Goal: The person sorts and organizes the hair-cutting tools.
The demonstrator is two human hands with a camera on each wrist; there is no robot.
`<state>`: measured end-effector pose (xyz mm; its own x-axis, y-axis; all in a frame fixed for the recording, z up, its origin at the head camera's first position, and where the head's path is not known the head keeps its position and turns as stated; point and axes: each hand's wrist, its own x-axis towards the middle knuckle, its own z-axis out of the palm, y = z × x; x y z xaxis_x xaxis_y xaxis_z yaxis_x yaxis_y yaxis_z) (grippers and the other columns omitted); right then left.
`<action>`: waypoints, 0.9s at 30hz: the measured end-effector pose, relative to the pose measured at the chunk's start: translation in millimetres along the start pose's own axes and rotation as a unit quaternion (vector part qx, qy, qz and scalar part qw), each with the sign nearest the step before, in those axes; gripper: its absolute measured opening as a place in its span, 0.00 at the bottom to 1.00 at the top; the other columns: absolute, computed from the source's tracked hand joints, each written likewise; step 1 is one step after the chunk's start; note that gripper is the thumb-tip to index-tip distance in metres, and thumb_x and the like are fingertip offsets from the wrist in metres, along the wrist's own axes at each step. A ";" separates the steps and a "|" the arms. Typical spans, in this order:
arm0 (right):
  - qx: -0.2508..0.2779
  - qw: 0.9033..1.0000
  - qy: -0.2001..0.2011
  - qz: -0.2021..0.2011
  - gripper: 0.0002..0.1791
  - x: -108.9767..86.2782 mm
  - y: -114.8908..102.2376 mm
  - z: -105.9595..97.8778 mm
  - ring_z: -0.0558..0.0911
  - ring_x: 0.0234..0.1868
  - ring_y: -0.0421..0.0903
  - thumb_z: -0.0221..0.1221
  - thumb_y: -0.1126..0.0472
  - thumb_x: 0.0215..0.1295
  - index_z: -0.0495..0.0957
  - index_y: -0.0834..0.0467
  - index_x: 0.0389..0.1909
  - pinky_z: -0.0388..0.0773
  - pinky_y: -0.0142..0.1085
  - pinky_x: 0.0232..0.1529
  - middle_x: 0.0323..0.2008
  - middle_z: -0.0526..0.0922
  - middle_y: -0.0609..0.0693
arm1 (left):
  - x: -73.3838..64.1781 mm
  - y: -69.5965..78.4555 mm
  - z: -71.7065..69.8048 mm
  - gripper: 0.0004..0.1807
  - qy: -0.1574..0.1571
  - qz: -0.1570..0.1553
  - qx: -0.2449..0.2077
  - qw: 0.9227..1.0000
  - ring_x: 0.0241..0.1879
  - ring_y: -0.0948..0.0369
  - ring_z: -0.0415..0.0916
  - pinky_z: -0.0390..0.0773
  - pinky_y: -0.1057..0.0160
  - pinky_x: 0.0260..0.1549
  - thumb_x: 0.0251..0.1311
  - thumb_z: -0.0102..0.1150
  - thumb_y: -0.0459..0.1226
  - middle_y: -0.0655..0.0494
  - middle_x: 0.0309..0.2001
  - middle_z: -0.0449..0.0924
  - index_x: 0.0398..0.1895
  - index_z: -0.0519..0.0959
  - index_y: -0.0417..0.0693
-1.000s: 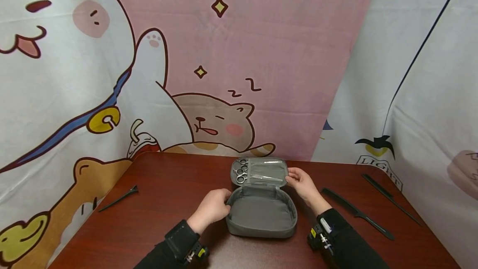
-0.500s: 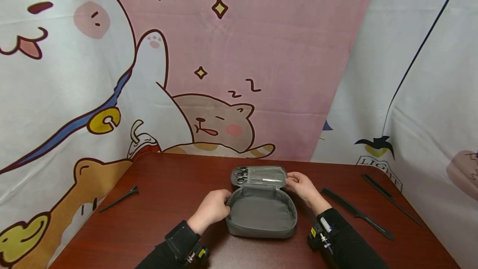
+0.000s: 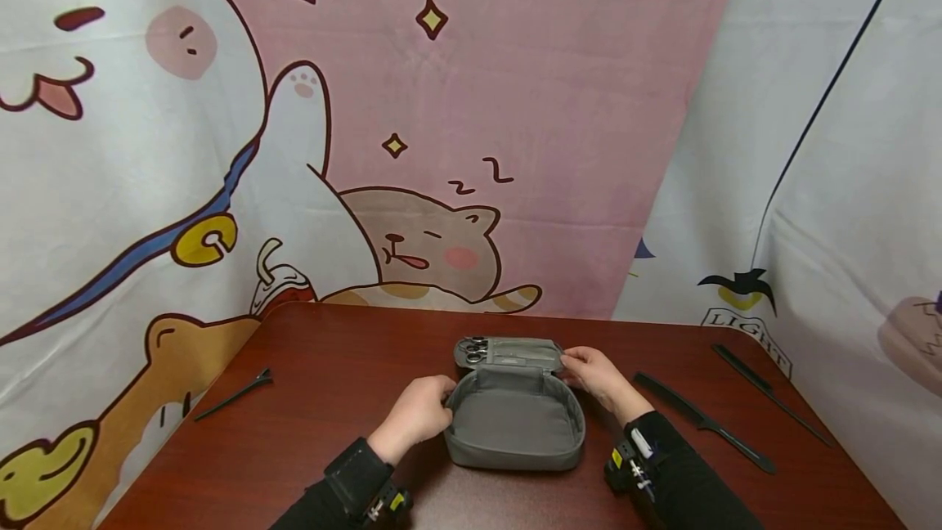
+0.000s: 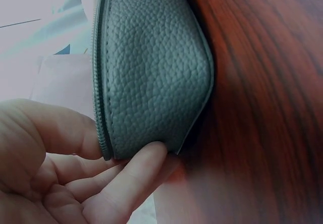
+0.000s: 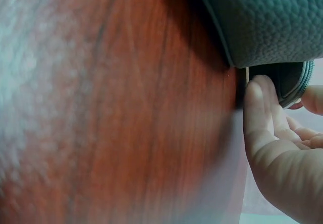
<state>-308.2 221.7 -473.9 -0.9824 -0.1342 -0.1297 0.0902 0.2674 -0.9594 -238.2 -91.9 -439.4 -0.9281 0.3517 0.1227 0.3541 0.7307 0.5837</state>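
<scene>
A grey zippered case [image 3: 515, 432] with pebbled leather sides lies unzipped on the table, its inside bare. My left hand [image 3: 414, 415] grips the back left corner of its body. In the left wrist view the thumb hooks over the zipper edge [image 4: 99, 98] and the fingers press the side. The lid [image 3: 508, 365] leans back behind the body, hinged to it. My right hand [image 3: 599, 375] pinches the lid's right edge between thumb and fingers. Scissors [image 3: 477, 348] sit in the lid's left side, next to a clear pocket [image 3: 524, 348].
On the right of the reddish-brown table [image 3: 353, 350] lie a black handled comb [image 3: 699, 417] and a thin tail comb [image 3: 765, 387]. A dark hair clip [image 3: 235, 394] rests near the left edge. A printed cloth [image 3: 559, 129] hangs behind.
The lid has tilted back and down toward the table, with my right hand lowering slightly along with it. My left hand and the case body have stayed in place.
</scene>
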 end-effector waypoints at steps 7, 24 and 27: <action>-0.008 1.000 0.009 0.001 0.22 -1.3 2.4 -1.9 0.82 0.47 0.57 0.50 0.64 0.76 0.65 0.78 0.61 0.80 0.46 0.49 0.51 0.76 0.67 | -0.2 -1.1 1.5 0.15 -0.003 -0.003 -0.004 1.000 0.29 0.61 0.69 0.74 0.59 0.31 0.50 0.61 0.23 0.52 0.35 0.82 0.43 0.82 0.35; -0.287 0.950 0.055 -0.110 0.24 -35.9 -8.9 -57.5 0.76 0.54 0.66 0.63 0.56 0.68 0.75 0.69 0.57 0.75 0.57 0.51 0.55 0.77 0.67 | 0.7 0.8 -0.8 0.16 -0.008 0.008 0.005 1.000 0.29 0.62 0.69 0.74 0.60 0.31 0.48 0.62 0.22 0.51 0.36 0.83 0.44 0.83 0.35; -0.317 0.939 0.068 -0.112 0.28 -41.4 -9.1 -73.5 0.76 0.55 0.67 0.65 0.53 0.66 0.75 0.70 0.57 0.74 0.59 0.51 0.55 0.77 0.69 | 1.2 0.5 0.0 0.16 -0.009 0.008 0.007 1.000 0.29 0.62 0.69 0.75 0.59 0.32 0.48 0.62 0.23 0.51 0.36 0.83 0.43 0.83 0.35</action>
<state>-280.4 295.0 -441.4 -0.9810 -0.1421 0.1321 -0.1935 0.7670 -0.6118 -239.2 -91.1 -439.0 -0.9199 0.3739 0.1184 0.3713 0.7327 0.5704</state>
